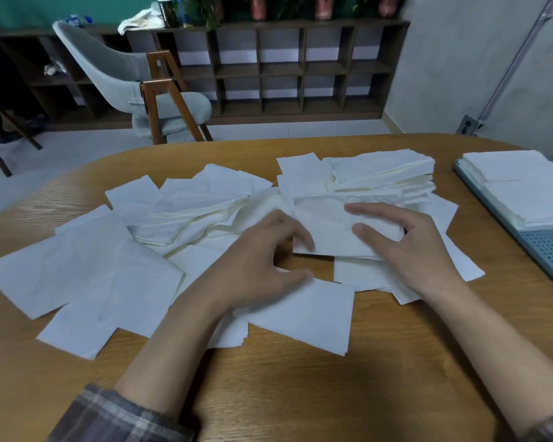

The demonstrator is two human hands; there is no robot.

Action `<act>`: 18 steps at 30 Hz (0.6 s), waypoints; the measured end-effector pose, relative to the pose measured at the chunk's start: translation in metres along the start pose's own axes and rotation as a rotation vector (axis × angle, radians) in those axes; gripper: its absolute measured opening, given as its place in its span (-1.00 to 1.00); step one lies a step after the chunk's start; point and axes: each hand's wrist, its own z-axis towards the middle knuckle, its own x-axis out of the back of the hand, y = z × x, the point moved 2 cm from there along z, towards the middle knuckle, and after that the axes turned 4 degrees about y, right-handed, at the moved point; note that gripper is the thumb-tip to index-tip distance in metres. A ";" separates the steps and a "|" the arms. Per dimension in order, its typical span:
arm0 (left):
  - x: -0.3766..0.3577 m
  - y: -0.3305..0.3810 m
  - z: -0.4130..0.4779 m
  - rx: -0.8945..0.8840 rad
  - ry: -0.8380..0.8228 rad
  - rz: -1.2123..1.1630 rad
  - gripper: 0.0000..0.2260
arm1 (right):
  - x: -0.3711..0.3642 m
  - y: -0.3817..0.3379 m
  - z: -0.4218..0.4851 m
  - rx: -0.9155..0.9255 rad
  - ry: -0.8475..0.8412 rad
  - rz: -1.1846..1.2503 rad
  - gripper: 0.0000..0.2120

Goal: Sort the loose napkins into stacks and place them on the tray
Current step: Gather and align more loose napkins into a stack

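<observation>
Your plaid sleeves (115, 413) sit at the table's (300, 393) near edge. Both forearms reach to the middle, where you are squaring up a small stack (329, 231) of napkins. Your right hand (409, 244) grips it from the right side, thumb and forefinger lying on top, and the stack looks raised a little off the sheets beneath. Your left hand (268, 253) has its fingers curled against the stack's left edge, with the thumb apart and lower; whether it truly holds the paper cannot be told from this view.

To do this well, press both side edges inward together, then tap the near edge on bare wood rather than on loose sheets, so no stray sheet clings. The paper looks thin and limp, so support it from underneath when you carry it.

Loose napkins (103, 272) cover the left half, and an untidy heap (380, 177) lies just behind your stack, toward the far edge. The tray (546, 253) sits at the right edge and already bears finished stacks (517, 186) at its far end. Its near end is bare and is probably the place for this stack.
</observation>
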 end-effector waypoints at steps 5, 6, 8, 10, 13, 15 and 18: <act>-0.004 -0.002 -0.005 0.011 -0.188 0.039 -0.80 | -0.001 0.003 0.000 0.003 -0.015 -0.069 -0.72; -0.004 -0.001 -0.005 0.013 -0.183 0.031 -0.85 | -0.001 0.003 0.000 0.006 -0.015 -0.065 -0.72; -0.003 0.001 -0.005 0.008 -0.150 -0.009 -0.92 | -0.001 0.001 -0.001 0.004 -0.008 -0.015 -0.72; 0.001 0.007 -0.007 0.010 -0.109 -0.134 -0.94 | 0.000 -0.002 -0.002 0.007 -0.005 0.036 -0.72; 0.010 0.017 -0.008 0.025 0.013 -0.348 -0.92 | -0.003 -0.007 -0.004 0.007 -0.066 0.069 -0.78; 0.012 0.019 -0.008 0.029 0.128 -0.422 -0.91 | -0.009 -0.009 -0.007 -0.097 -0.163 0.259 -0.79; 0.009 0.017 -0.006 0.056 0.238 -0.427 -0.87 | -0.019 -0.013 -0.012 -0.283 -0.273 0.516 -0.54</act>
